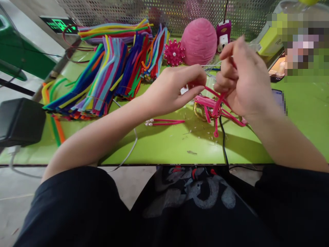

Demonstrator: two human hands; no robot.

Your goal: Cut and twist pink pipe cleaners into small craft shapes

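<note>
Both hands pinch pink pipe cleaners [214,103] | left hand [172,91] | right hand [243,80] | strands between, dangling below

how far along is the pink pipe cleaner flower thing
Done: one finished pink flower with a pearl centre stands by the pink ball. In hand: the left hand and right hand pinch and bend pink pipe cleaners between them; no flower shape shows yet. Left: a pearl-tipped pink piece lies untouched on the green table, and stacks of coloured pipe cleaners wait behind.
</note>
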